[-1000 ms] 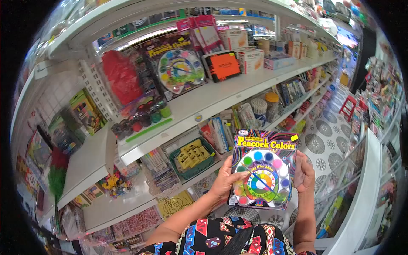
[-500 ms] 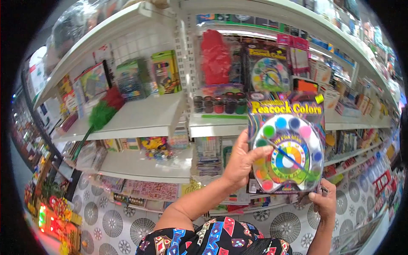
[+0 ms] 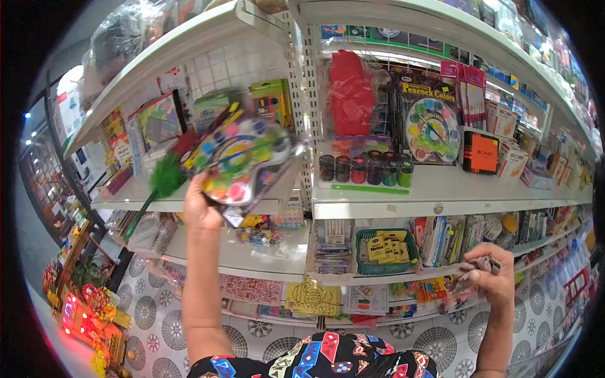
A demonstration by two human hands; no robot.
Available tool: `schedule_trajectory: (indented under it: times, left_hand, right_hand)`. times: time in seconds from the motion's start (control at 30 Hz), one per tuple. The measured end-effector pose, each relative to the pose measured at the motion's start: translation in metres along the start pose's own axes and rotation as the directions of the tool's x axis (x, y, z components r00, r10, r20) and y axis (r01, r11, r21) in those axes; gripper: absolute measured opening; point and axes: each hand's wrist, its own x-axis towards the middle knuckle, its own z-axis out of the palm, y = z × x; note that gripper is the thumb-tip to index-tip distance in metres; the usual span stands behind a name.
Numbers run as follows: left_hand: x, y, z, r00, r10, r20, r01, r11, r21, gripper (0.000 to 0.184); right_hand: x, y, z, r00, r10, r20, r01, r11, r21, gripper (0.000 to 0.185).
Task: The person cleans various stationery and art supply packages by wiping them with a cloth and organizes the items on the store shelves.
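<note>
My left hand (image 3: 203,200) grips the lower left edge of a packaged watercolor paint set (image 3: 236,165). The set is tilted and slightly blurred, held in front of the left shelf, with round color pans and a brush on its front. My right hand (image 3: 495,274) is apart from it at the lower right, closed around a crumpled greyish-brown cloth (image 3: 477,269). A second paint set labelled Peacock Colors (image 3: 433,129) stands upright on the right shelf. Behind the held set, a green feather duster (image 3: 165,176) with a red part lies on the left shelf.
Small paint jars (image 3: 358,170) line the right shelf beside a red plastic-wrapped item (image 3: 351,94) and an orange-black box (image 3: 480,153). Below sits a green basket (image 3: 372,269) of yellow note packs. A colored pencil pack (image 3: 272,103) stands at the back left. Slotted uprights (image 3: 309,94) divide the shelves.
My left hand has carried the paint set from the right side over to the left shelf, tilting it. My right hand has come off the set, and the cloth in it now shows clearly.
</note>
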Motion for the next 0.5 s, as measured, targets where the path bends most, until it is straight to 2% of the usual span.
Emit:
schedule_trajectory:
  times: [0.07,0.1,0.13,0.17,0.23,0.3,0.4,0.5]
  left_hand:
    - [0.029,0.016,-0.049,0.996,-0.014,-0.092,0.016,1.0,0.025,0.019]
    - [0.041,0.022,-0.063,0.984,0.034,-0.176,-0.019,0.996,0.091,0.017]
    - [0.044,0.028,-0.073,0.988,-0.027,-0.151,0.045,0.993,0.112,0.019]
    - [0.043,0.027,-0.068,0.979,-0.039,-0.199,0.063,0.991,0.116,0.023]
    - [0.051,0.028,-0.076,0.963,-0.003,-0.269,0.063,0.975,0.214,0.024]
    - [0.062,0.026,-0.086,0.971,-0.051,-0.233,0.098,0.976,0.195,0.021]
    - [0.07,0.027,-0.093,0.989,-0.081,-0.128,0.113,0.956,0.27,0.025]
    - [0.062,0.031,-0.082,0.993,-0.096,-0.063,0.111,0.943,0.314,0.028]
  right_hand:
    - [0.009,-0.009,0.001,0.999,-0.024,-0.034,0.02,0.995,-0.094,0.034]
    - [0.016,-0.01,-0.002,0.997,-0.061,-0.054,0.051,0.984,-0.17,0.034]
    - [0.025,-0.016,-0.007,0.996,-0.07,-0.059,0.054,0.967,-0.251,0.034]
    - [0.033,-0.022,-0.011,0.995,-0.079,-0.067,0.053,0.942,-0.331,0.034]
    - [0.049,-0.026,-0.015,0.986,-0.028,-0.162,-0.005,0.98,-0.2,0.031]
    - [0.069,-0.025,-0.03,0.968,-0.055,-0.244,-0.016,0.959,-0.281,0.027]
    - [0.106,-0.007,-0.061,0.953,-0.099,-0.285,0.016,0.96,-0.281,0.028]
    - [0.134,-0.018,-0.05,0.917,-0.009,-0.398,-0.089,0.97,-0.226,0.034]
